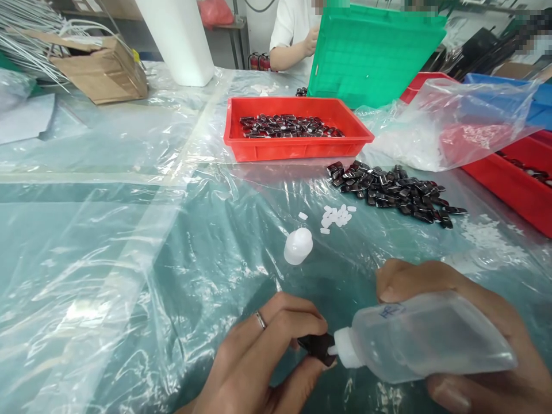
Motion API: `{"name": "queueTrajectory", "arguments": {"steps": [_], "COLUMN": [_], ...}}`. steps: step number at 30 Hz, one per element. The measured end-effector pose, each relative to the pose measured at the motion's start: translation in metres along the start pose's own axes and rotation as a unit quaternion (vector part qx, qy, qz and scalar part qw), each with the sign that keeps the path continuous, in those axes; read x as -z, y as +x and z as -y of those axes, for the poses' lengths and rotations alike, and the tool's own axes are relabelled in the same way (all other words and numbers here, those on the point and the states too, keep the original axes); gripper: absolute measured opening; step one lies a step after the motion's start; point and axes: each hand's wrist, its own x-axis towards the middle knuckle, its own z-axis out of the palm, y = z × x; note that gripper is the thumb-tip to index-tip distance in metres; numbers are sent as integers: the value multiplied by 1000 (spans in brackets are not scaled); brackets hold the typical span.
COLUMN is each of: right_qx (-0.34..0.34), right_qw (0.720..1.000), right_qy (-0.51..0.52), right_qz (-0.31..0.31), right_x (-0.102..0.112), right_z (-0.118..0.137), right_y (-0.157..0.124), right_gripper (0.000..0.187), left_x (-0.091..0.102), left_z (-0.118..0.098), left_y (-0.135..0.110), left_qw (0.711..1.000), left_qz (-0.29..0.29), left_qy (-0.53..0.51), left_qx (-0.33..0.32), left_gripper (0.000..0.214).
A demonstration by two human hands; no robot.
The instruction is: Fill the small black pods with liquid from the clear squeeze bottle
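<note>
View: the head camera is looking forward and down over a bench [107,253] covered in clear plastic film.
Left hand [254,359]: it is wearing a ring [260,319], and its fingers [293,323] are clamping a small dark glossy piece [317,348] between the fingertips and thumb.
Right hand [495,307]: its fingers are closing around a soft translucent bottle [422,339], which is lying on its side in the grip with blue writing showing near its shoulder.
Nozzle [331,349]: it is pointing toward the left fingers and meeting the dark piece's right end; whether anything is flowing out is too small to tell.
White container [298,246]: it is standing on the bench just beyond the left fingers.
White bits [336,216]: they are lying loosely together a little farther out, beyond the gap between both hands' fingers.
Dark heap [388,192]: similar glossy pieces are lying piled beyond the right fingers.
Red bin [297,150]: it is sitting well beyond the left fingers, holding more dark pieces.
Clear bag [422,144]: it is resting beyond the heap, farther from the right fingers, with white contents showing.
Co-worker [293,54]: across the bench, far beyond the fingers, a white-sleeved person is standing beside a green crate [375,57].
</note>
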Motion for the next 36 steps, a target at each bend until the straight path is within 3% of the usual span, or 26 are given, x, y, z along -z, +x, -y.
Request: {"name": "queueTrajectory", "arguments": {"steps": [5, 12, 19, 25, 31, 36], "right_qx": [9, 16, 1, -17, 19, 12], "right_qw": [1000, 1000, 999, 997, 998, 998], "right_qy": [-14, -2, 44, 73, 2, 13], "right_qz": [-4, 0, 10, -25, -55, -64], "right_x": [0, 4, -2, -9, -11, -15], "right_z": [1, 1, -7, 4, 8, 9], "right_y": [0, 1, -6, -6, -14, -10], "right_gripper": [54, 35, 39, 51, 47, 53], "left_x": [0, 0, 1, 0, 1, 1], "left_z": [-1, 1, 1, 1, 1, 2], "left_y": [0, -1, -1, -2, -2, -1], "left_qw": [1000, 1000, 1000, 1000, 1000, 1000], "left_qz": [-2, -3, -10, -5, -6, -3], "left_qy": [0, -6, 12, 21, 10, 7], "left_qx": [6, 19, 21, 23, 18, 9], "left_gripper": [29, 24, 26, 29, 28, 27]}}
